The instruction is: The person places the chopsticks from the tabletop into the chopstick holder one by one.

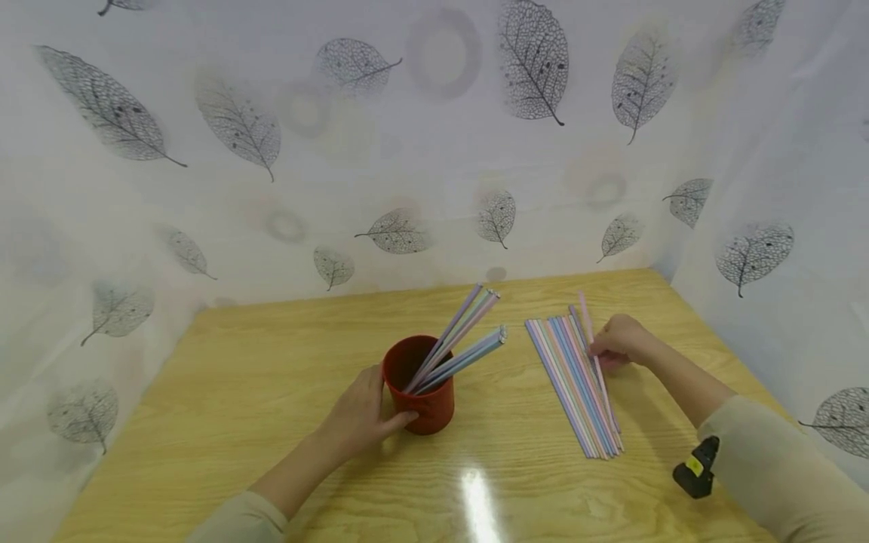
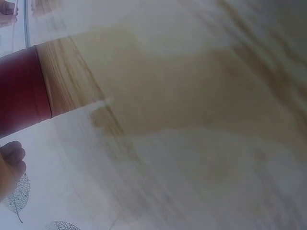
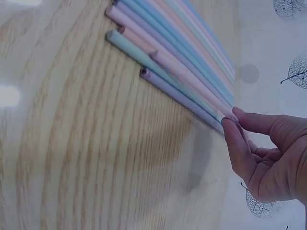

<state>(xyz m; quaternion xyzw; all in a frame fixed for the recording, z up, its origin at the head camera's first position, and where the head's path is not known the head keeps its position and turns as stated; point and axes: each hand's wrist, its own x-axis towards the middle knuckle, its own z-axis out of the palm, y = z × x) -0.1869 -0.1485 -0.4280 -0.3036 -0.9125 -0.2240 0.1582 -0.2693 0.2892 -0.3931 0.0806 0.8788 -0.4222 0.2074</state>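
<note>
At a pale wooden table (image 1: pixel 237 392), we see a person's left hand (image 1: pixel 360 415) gripping a red cup (image 1: pixel 434 413), thumb across its near side. Pastel straws (image 1: pixel 448 341) lean rightward inside it. To the right, we find a row of straws (image 1: pixel 570 385) lying side by side on the tabletop. Over the row's right edge, the right hand (image 1: pixel 621 341) pinches a pink straw (image 1: pixel 591 330) between thumb and fingertip.

The table (image 1: pixel 271 369) looks glossy wood, the cup (image 1: pixel 437 409) smooth.
</note>
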